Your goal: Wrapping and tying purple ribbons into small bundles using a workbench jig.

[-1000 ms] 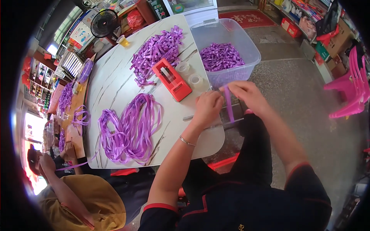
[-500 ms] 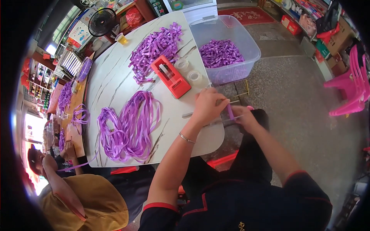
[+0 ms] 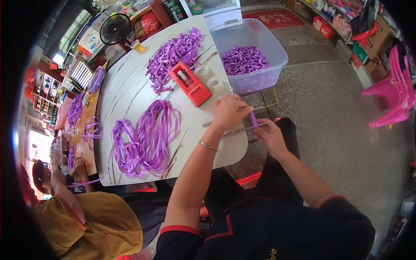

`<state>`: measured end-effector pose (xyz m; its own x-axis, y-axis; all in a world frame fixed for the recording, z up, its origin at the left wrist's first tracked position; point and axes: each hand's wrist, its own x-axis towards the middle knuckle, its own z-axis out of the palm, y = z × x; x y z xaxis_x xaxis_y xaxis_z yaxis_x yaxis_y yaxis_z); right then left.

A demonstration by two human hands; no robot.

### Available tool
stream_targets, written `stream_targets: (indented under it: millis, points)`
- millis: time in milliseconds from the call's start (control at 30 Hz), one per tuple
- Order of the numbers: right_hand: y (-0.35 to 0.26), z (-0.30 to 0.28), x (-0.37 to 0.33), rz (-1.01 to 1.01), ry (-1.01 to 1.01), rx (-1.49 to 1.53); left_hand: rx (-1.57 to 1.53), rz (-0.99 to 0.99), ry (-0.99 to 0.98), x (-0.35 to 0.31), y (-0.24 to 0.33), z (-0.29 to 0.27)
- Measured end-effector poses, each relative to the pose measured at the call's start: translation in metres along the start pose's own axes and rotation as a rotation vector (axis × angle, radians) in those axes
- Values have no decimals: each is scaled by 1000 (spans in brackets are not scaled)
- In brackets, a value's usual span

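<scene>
At the table's right edge, a short length of purple ribbon (image 3: 253, 118) runs between my hands, across two thin rods (image 3: 236, 131) that jut out past the edge. My left hand (image 3: 232, 113) is closed, thumb and fingers pinching the ribbon's upper end. Lower and to the right, my right hand (image 3: 271, 136) pinches around the ribbon's lower end beside the nearer rod; its fingertips are partly hidden. A red tape dispenser (image 3: 190, 84) stands on the table just beyond my left hand, with small clear round tubs (image 3: 215, 83) beside it.
Looped purple ribbon strands (image 3: 151, 138) lie on the marbled white table (image 3: 195, 151), a heap of folded ribbon pieces (image 3: 175, 54) behind. A clear plastic bin (image 3: 273, 58) holds more pieces. Someone in a brown top (image 3: 93, 221) sits at left. Pink chairs (image 3: 394, 93) stand at right.
The whole view has shifted slightly. Both hands remain at the ribbon by the rods, and the ribbon between them now tilts a little more.
</scene>
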<state>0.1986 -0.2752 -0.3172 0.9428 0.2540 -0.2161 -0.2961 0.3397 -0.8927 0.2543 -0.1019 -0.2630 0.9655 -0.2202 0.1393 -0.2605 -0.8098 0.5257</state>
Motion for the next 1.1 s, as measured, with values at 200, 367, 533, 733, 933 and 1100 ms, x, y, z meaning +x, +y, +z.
stream_targets:
  millis: [200,367,533,733,933,1100]
  points:
    - [-11,-6,0,198,-68,-136,8,-7,40,-4,3,-2]
    - [-14,-10,-1,217,-50,-174,-55,127,436,-30,43,-1]
    - [-15,-14,4,224,-77,-150,-994,-213,191,-94,83,1]
    - [-29,-11,2,298,-149,-88,-1694,-762,83,-118,101,20]
    - [-31,-11,4,332,-181,-108,-2191,-793,-125,-96,81,25]
    - [-24,-15,6,339,-191,-63,-2280,-741,-65,-96,86,30]
